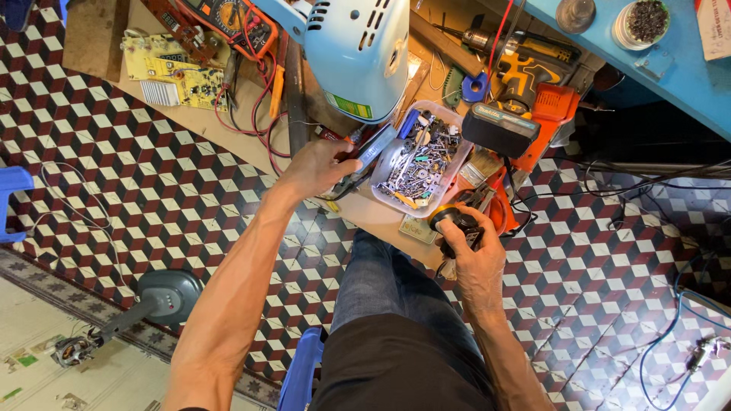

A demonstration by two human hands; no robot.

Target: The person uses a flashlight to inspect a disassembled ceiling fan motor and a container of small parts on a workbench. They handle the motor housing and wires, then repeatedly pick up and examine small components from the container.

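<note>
— What does the right hand (pixel 478 262) hold?
— It grips a small black round part (pixel 457 224) with an orange rim, at five o'clock from the clear plastic tray (pixel 449 171) of screws.

— And the left hand (pixel 316 167)?
— Its fingers are closed around a dark, blue-grey tool (pixel 369 154), just at nine o'clock of that tray.

— What lies around them?
— The pale blue fan housing (pixel 358 53) at twelve o'clock, a cordless drill (pixel 525 106) at two o'clock, and yellow circuit boards (pixel 171 72) at ten o'clock.

Bench clutter around us

We are seeing a pale blue fan housing (pixel 358 53), yellow circuit boards (pixel 171 72) and a cordless drill (pixel 525 99) lying here.
</note>
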